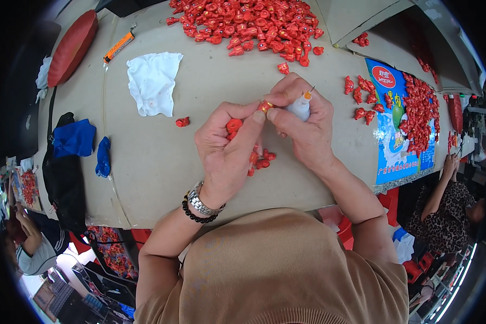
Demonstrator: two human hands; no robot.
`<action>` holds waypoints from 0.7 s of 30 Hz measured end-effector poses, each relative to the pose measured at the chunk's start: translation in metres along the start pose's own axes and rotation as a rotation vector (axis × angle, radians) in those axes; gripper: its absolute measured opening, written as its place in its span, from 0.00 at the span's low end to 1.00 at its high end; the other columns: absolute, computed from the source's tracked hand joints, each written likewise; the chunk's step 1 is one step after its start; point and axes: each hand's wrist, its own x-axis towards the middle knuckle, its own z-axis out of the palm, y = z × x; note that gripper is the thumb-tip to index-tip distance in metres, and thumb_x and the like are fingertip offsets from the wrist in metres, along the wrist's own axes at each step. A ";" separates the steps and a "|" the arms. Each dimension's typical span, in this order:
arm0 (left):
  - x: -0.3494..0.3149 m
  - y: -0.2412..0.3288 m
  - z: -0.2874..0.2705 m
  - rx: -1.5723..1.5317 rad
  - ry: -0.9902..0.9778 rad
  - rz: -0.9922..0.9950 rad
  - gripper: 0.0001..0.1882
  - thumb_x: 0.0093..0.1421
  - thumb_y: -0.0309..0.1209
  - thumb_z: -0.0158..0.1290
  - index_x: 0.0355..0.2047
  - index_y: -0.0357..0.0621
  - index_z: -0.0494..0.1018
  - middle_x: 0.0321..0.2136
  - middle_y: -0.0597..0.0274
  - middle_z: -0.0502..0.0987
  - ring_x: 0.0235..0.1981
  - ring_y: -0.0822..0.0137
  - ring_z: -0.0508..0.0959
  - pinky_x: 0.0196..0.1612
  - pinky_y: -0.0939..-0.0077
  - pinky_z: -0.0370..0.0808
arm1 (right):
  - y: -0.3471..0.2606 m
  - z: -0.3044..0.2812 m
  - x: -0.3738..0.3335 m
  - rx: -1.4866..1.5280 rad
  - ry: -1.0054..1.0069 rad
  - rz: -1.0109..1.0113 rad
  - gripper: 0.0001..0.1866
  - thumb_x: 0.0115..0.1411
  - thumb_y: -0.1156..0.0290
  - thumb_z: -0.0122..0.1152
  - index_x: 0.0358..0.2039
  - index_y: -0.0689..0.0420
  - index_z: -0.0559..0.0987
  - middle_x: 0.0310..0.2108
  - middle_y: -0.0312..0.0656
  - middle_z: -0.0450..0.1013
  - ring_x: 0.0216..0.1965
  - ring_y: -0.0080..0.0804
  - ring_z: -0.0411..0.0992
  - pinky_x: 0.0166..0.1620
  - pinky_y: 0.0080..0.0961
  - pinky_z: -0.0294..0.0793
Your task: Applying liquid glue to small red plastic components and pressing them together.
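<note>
In front of my chest, my left hand [228,146] is closed, its thumb and fingers pinching a small red figurine [264,106] with gold markings. More red pieces [234,126] are tucked in its palm. My right hand [308,121] is closed around a small white squeeze bottle [299,108] with an orange collar and a thin needle tip pointing up. Its thumb and forefinger also touch the figurine's right side. Below the hands, several red figurines [263,163] lie on the table, partly hidden by my left hand. One lone figurine [182,122] rests to the left.
A large heap of red figurines [248,27] covers the table's far side. To the right, more figurines [418,113] lie on a blue printed sheet [383,156]. A white cloth [154,83], an orange box cutter [119,47], a red tray [73,48] and blue cloth [74,138] are left. Co-workers sit at both sides.
</note>
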 end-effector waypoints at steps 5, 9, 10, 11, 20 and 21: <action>-0.004 0.007 0.002 0.017 0.015 -0.053 0.02 0.63 0.21 0.49 0.35 0.36 0.72 0.21 0.64 0.73 0.15 0.77 0.69 0.17 0.85 0.65 | -0.001 -0.002 -0.002 -0.128 0.006 -0.062 0.05 0.47 0.82 0.58 0.27 0.64 0.74 0.27 0.39 0.69 0.29 0.26 0.68 0.33 0.21 0.67; -0.006 0.001 0.007 -0.014 0.058 -0.026 0.03 0.62 0.22 0.51 0.35 0.36 0.73 0.17 0.68 0.71 0.15 0.82 0.67 0.16 0.87 0.62 | 0.004 -0.004 -0.003 -0.072 -0.022 -0.148 0.05 0.47 0.82 0.58 0.27 0.64 0.74 0.27 0.41 0.69 0.27 0.28 0.67 0.31 0.23 0.65; -0.005 0.002 0.008 -0.020 0.072 -0.023 0.03 0.62 0.23 0.51 0.35 0.36 0.74 0.15 0.70 0.71 0.15 0.84 0.66 0.16 0.88 0.61 | 0.004 -0.004 -0.002 -0.067 -0.020 -0.159 0.05 0.47 0.83 0.58 0.27 0.64 0.74 0.26 0.42 0.68 0.27 0.28 0.66 0.30 0.23 0.64; -0.003 0.000 0.007 -0.030 0.059 -0.008 0.03 0.62 0.22 0.51 0.35 0.36 0.73 0.15 0.70 0.71 0.15 0.84 0.66 0.16 0.88 0.61 | 0.007 -0.004 0.000 -0.070 -0.022 -0.176 0.05 0.47 0.83 0.58 0.27 0.64 0.74 0.26 0.41 0.68 0.27 0.28 0.67 0.31 0.23 0.64; -0.004 0.006 0.005 -0.028 0.008 -0.031 0.03 0.63 0.21 0.49 0.34 0.36 0.72 0.18 0.67 0.71 0.14 0.80 0.69 0.15 0.86 0.63 | 0.004 -0.003 0.001 -0.069 -0.033 -0.192 0.04 0.47 0.83 0.58 0.26 0.64 0.75 0.26 0.40 0.67 0.27 0.25 0.66 0.30 0.21 0.64; -0.004 0.006 0.006 -0.037 0.012 -0.025 0.03 0.63 0.22 0.49 0.34 0.36 0.72 0.17 0.68 0.71 0.14 0.81 0.68 0.15 0.87 0.63 | 0.004 -0.003 0.001 -0.071 -0.037 -0.207 0.04 0.47 0.83 0.58 0.26 0.64 0.75 0.26 0.40 0.67 0.27 0.25 0.66 0.30 0.21 0.64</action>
